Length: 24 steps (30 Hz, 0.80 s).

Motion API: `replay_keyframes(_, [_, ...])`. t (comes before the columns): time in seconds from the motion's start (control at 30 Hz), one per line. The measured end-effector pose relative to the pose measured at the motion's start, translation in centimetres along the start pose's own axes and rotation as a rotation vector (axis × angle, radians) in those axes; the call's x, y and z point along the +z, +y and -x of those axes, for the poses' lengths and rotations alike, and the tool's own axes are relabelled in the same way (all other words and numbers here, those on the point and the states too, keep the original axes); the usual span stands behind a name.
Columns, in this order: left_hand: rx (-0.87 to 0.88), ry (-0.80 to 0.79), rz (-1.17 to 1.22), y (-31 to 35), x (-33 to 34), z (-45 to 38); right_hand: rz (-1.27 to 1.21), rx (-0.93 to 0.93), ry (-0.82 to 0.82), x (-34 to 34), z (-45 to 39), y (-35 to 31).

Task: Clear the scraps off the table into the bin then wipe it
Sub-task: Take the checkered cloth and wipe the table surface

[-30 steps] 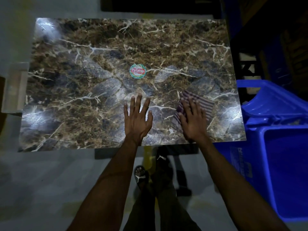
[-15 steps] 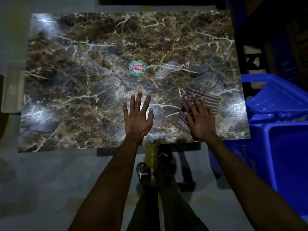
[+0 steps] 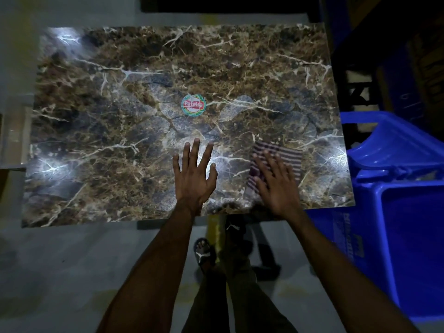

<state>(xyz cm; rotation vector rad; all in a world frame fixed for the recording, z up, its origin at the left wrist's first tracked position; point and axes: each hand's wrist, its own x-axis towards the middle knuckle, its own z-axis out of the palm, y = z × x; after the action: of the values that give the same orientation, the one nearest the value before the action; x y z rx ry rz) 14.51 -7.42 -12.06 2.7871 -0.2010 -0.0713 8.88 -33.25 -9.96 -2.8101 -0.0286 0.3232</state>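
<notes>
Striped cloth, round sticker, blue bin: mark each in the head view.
striped cloth (image 3: 287, 153): head view, far right part, clear of the fingers.
round sticker (image 3: 193, 105): head view, its red band.
blue bin (image 3: 408, 236): head view, inner wall.

You are looking at one marble-patterned table (image 3: 120, 92), carrying one round sticker (image 3: 193, 105) at the frame's centre and one striped cloth (image 3: 286, 155) at centre right. Two hands are showing: one left hand (image 3: 193, 175), one right hand (image 3: 276, 186). One blue bin (image 3: 396, 212) is standing at the right edge. Two sandalled feet (image 3: 204, 253) are showing below.
</notes>
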Motion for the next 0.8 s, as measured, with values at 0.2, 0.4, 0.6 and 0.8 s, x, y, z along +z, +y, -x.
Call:
replay_keyframes(0.2, [-0.010, -0.020, -0.009, 0.0, 0.0, 0.0, -0.008, 0.110, 0.093, 0.0, -6.2, -3.0])
replay_keyframes(0.4, [-0.013, -0.038, -0.015, 0.1, -0.1, 0.0, 0.001, -0.129, 0.038, 2.9, 4.0, -4.7])
replay_keyframes(0.6, [-0.017, -0.069, -0.044, 0.3, -0.2, 0.0, -0.030, 0.022, 0.037, 0.7, 2.6, -1.9])
replay_keyframes(0.8, [-0.004, -0.087, -0.048, 0.4, -0.8, -0.1, -0.005, -0.043, 0.080, 0.8, -4.1, -5.9])
